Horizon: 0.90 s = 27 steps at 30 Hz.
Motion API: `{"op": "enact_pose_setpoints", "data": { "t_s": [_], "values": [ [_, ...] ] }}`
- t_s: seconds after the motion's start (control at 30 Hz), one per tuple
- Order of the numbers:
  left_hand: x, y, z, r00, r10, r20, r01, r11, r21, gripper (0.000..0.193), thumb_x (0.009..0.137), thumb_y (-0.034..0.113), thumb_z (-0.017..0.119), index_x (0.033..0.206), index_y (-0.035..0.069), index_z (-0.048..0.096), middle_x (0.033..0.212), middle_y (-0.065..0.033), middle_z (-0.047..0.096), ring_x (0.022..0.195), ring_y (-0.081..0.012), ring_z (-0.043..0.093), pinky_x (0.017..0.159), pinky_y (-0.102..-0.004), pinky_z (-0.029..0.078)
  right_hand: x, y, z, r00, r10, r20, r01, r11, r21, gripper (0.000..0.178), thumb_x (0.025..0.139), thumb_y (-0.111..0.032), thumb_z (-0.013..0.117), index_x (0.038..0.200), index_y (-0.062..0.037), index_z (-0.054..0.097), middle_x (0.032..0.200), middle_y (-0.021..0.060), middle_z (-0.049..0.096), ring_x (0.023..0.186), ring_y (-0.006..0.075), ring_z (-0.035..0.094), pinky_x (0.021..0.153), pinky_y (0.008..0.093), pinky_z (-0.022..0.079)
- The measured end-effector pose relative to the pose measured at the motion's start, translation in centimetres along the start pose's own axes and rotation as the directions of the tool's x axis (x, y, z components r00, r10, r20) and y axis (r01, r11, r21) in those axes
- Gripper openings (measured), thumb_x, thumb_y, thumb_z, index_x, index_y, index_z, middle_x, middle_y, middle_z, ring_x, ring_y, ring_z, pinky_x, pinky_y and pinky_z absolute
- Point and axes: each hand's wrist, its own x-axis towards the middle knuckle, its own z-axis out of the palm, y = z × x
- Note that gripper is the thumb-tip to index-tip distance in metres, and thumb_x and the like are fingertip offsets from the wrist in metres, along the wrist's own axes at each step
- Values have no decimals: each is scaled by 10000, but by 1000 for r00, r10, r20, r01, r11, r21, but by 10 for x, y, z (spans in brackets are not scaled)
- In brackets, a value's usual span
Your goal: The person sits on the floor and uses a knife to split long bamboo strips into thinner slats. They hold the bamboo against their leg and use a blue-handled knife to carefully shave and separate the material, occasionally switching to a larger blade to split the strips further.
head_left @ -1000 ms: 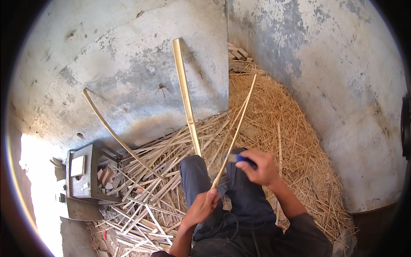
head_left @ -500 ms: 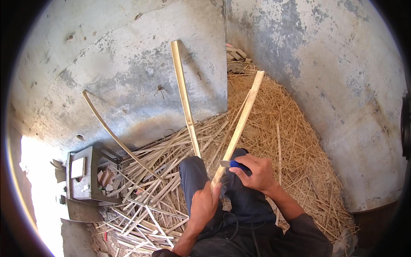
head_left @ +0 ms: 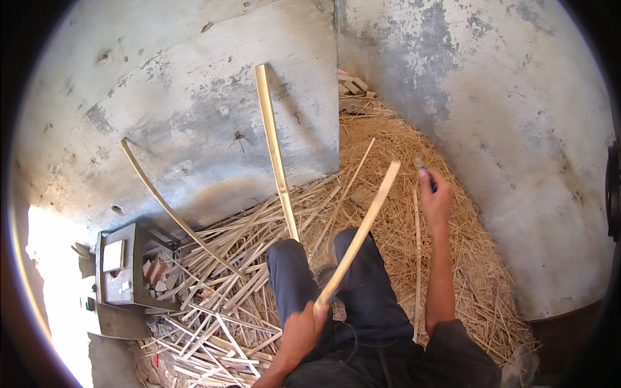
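Observation:
My left hand [head_left: 304, 331] is closed round the lower end of a pale split bamboo strip [head_left: 359, 234], held in front of my lap. The strip slants up and away to the right, passing over my right knee. Off to the right of its far end, my right hand [head_left: 437, 197] grips a knife [head_left: 425, 176] by its blue handle. The blade points away from me and is smeared by motion. Blade and strip are apart. Another split bamboo length [head_left: 273, 139] leans on the wall beyond my knees.
A thin curved strip [head_left: 171, 210] leans on the wall [head_left: 162, 97] at the left. Beside it stands a grey metal box [head_left: 123, 291] with rubble inside. Loose strips [head_left: 220, 349] cover the floor at left, shavings [head_left: 466, 271] at right. Bricks [head_left: 352, 84] lie in the far corner.
My right hand with the knife has swung off the strip, up and away to the right. The held strip's far end has dropped nearer to me. My left hand has shifted slightly nearer.

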Motion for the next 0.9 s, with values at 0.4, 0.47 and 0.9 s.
{"op": "enact_pose_setpoints", "data": {
  "t_s": [0.4,0.47,0.9],
  "values": [
    [23,-27,-51,905,25,-426,-50,998,-47,339,1037,298,679,954,-29,641,603,-179,640,486,-325,643,466,-459,474,-30,107,2,904,270,330,-175,941,-291,373,993,-366,687,1171,-40,722,853,95,687,762,216,635,724,388,504],
    [31,-32,-70,866,16,-499,-56,996,-65,317,1041,276,680,980,-34,658,590,-130,635,450,-244,614,440,-419,460,-54,174,16,802,399,445,-154,858,-491,381,976,-348,696,1213,-52,728,927,137,738,833,275,701,781,434,544],
    [53,-41,-195,104,37,-994,-469,883,-17,465,1131,518,420,860,142,449,631,24,427,529,-72,391,473,-246,359,-278,380,34,309,815,490,-491,578,-652,340,957,-279,725,1178,-25,771,920,130,779,759,236,735,710,405,575]
  ]
}}
